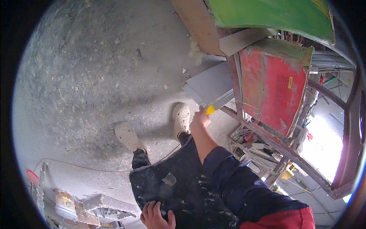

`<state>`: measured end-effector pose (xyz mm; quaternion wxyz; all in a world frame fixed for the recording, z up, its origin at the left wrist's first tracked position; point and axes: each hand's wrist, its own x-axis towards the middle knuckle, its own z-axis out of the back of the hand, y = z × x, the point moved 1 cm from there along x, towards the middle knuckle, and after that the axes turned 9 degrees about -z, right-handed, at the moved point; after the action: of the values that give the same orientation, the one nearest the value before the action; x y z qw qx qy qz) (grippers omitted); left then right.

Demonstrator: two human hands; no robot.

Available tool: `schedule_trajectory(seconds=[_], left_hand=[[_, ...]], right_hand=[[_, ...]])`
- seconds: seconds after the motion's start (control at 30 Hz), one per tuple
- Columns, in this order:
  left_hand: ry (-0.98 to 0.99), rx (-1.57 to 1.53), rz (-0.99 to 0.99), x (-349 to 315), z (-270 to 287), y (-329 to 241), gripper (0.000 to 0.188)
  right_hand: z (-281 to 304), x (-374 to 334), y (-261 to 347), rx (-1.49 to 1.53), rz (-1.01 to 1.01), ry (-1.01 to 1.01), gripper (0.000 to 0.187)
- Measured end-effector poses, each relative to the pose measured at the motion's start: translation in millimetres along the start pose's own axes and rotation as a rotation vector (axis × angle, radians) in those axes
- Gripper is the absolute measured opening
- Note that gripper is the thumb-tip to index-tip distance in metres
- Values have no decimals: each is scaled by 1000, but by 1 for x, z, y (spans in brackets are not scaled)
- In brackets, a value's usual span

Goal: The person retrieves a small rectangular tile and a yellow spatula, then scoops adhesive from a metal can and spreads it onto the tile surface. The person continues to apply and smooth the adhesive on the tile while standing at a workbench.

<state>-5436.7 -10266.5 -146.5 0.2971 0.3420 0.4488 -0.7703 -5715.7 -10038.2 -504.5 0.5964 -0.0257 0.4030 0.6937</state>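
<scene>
Pointing forward-right, yellow tool [210,110] has diagonal long axis. Right hand [200,119] grips it; left hand [155,217] loosely spread on black apron [183,177].

Tool [210,110] held in right hand [200,118], left of box [280,89]; left hand [156,217] placed against apron [183,181], right of bucket [65,204].

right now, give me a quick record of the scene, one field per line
right hand: holds a yellow tool
left hand: at the black apron, fingers and thumb apart
ahead of right hand: grey sheet
feet: pale shoes on a scuffed grey floor
right side: red box, with a green panel at the picture's top
lower left: white bucket
</scene>
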Motion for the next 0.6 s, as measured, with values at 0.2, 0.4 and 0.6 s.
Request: schedule_trajectory(seconds=[0.2,0.4,0.6], left_hand=[[-20,-20,-7,3,-4,5,51],[-58,-39,28,-1,1,9,46],[26,-245,103,11,12,22,55]], right_hand=[[1,-58,-43,-29,-57,4,22],[11,-57,-38,-337,-1,130,36],[38,-142,21,-487,-54,320,19]])
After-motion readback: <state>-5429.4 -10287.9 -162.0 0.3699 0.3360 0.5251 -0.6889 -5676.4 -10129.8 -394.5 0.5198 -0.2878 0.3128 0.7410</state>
